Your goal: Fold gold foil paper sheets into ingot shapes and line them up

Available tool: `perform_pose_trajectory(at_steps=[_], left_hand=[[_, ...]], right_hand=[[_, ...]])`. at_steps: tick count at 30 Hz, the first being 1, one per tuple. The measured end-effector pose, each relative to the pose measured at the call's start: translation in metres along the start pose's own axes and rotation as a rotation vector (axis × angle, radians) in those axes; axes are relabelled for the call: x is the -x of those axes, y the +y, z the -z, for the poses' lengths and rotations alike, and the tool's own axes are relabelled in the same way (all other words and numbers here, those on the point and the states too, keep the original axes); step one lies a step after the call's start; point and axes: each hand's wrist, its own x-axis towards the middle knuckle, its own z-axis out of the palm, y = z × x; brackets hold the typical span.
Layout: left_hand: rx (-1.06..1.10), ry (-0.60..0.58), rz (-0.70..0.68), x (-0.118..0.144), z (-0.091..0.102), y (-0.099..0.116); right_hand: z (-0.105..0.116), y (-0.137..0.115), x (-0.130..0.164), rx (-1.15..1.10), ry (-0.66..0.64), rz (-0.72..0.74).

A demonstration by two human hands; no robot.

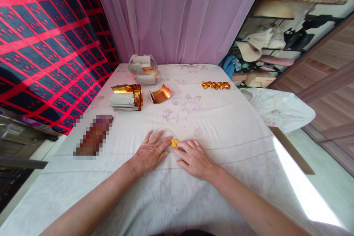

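A small folded piece of yellow-gold paper [174,143] lies on the cloth-covered table between my hands. My left hand [151,153] rests flat from the left with its fingers spread, the index fingertip touching the paper's left edge. From the other side, my right hand [195,158] has bent fingers pressed on the paper's right edge, its thumb lower and apart. Beyond my left hand stands a stack of gold and grey-white paper sheets [125,98]. Beside that stack sits a smaller curved pile of gold sheets [160,94]. A row of folded gold pieces [215,85] lies at the far right.
A clear plastic bag [143,69] with more paper stands at the table's back. A pixelated reddish-brown patch [95,135] lies on the left. Behind the table hangs a purple curtain [177,14]. To the right are a shelf with a cap [250,47] and a white plastic bag [284,108].
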Motion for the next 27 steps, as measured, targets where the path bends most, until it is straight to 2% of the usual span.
perform_pose_trajectory(at_steps=[6,12,17,21,27], left_hand=[[-0.071,0.095,-0.03,-0.002,0.001,0.004],[-0.136,0.214,0.035,-0.01,0.002,0.028],[-0.162,0.281,0.093,-0.014,-0.001,0.046],[-0.136,0.301,0.146,-0.015,-0.006,0.053],[-0.07,0.295,0.18,-0.014,-0.009,0.055]], right_hand=[[-0.002,-0.001,0.014,-0.055,0.059,0.032],[-0.006,-0.004,0.02,-0.059,0.063,-0.046],[-0.007,-0.004,0.019,-0.075,0.053,-0.055],[-0.007,-0.003,0.019,-0.095,0.086,-0.051],[-0.008,-0.002,0.023,-0.123,0.22,-0.016]])
